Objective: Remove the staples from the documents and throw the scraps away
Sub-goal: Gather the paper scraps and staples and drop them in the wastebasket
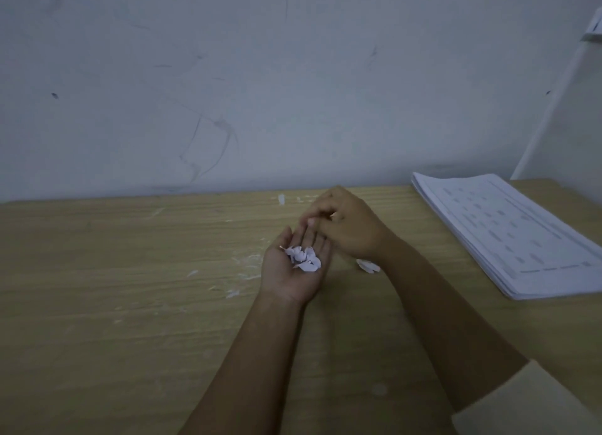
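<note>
My left hand (294,265) lies palm up over the middle of the wooden table (114,271), fingers straight, cupping several small white paper scraps (303,258) in its palm. Just beyond it my right hand (345,226) is palm down with its fingers curled, the fingertips close to the left hand's fingertips. Whether it pinches anything is hidden. One more white scrap (368,266) lies on the table under my right wrist. A stack of printed documents (508,232) rests at the table's right side.
A grey scuffed wall (228,92) runs right behind the table's far edge. White flecks and scratch marks dot the tabletop near the middle. A pale slanted panel (566,115) stands at the back right.
</note>
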